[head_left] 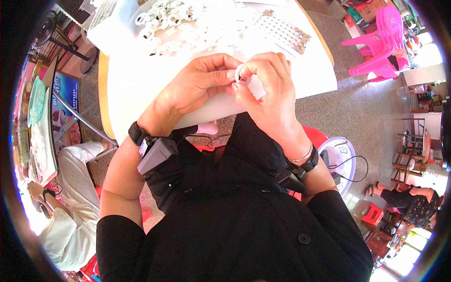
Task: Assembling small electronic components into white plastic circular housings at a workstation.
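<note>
A small white ring-shaped part (238,72) is held up between my two hands above the near part of the white table (134,80). My left hand (199,80) pinches its left side between thumb and fingers. From the right, the thumb and index finger of my right hand (271,87) close on the same part. Its inner detail is too small to make out. Beyond my hands lies a loose pile of white plastic pieces (164,21). To the right of the pile is a white tray (277,33) with rows of small pieces and several brownish discs.
White gridded trays (108,23) stand at the table's far left. A pink plastic chair (383,44) is at the far right, and a white basin (342,162) sits by my right elbow. One person (70,225) sits at left, another (413,207) at right.
</note>
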Demonstrator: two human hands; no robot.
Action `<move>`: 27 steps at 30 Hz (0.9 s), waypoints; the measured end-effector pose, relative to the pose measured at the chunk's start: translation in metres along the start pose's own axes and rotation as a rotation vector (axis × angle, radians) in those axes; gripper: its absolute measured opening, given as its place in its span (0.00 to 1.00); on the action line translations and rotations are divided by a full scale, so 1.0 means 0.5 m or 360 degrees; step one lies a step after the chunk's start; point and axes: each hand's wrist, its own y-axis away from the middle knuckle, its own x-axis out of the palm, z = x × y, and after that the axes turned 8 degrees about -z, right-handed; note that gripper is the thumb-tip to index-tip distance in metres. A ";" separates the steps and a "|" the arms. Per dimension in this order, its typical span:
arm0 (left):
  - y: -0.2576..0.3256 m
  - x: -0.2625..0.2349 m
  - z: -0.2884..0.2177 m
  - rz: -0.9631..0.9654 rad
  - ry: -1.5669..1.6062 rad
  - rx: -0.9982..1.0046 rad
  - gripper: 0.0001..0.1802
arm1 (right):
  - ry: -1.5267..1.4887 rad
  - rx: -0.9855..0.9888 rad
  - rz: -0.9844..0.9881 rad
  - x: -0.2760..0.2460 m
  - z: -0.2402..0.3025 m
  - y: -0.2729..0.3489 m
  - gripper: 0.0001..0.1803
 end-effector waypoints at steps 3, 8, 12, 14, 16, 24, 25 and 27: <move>-0.002 -0.003 0.002 -0.0005 -0.0029 -0.0003 0.13 | 0.0023 -0.0038 -0.0045 0.008 -0.002 0.001 0.14; -0.003 0.001 0.004 -0.0020 -0.0046 0.0005 0.13 | 0.0035 -0.0063 -0.0066 0.003 -0.002 0.000 0.14; 0.000 -0.003 0.002 0.0001 0.0001 0.0000 0.12 | -0.0127 0.0074 0.0067 -0.023 0.003 -0.002 0.11; 0.002 0.001 -0.002 0.0007 -0.0002 -0.0005 0.12 | -0.0205 0.0146 0.0095 -0.031 0.007 -0.007 0.10; 0.004 0.009 -0.008 0.0020 -0.0056 -0.0002 0.12 | -0.0157 0.0320 0.0056 -0.036 0.012 -0.012 0.10; 0.002 0.010 -0.010 -0.0022 -0.0132 -0.0029 0.10 | -0.0245 0.0268 0.0206 -0.036 0.011 -0.011 0.13; 0.002 0.009 -0.009 -0.0010 -0.0159 -0.0022 0.10 | -0.0214 0.0228 0.0192 -0.036 0.012 -0.012 0.13; 0.001 0.007 -0.002 -0.0038 -0.0164 -0.0019 0.09 | -0.0186 0.0231 0.0156 -0.025 0.015 -0.009 0.11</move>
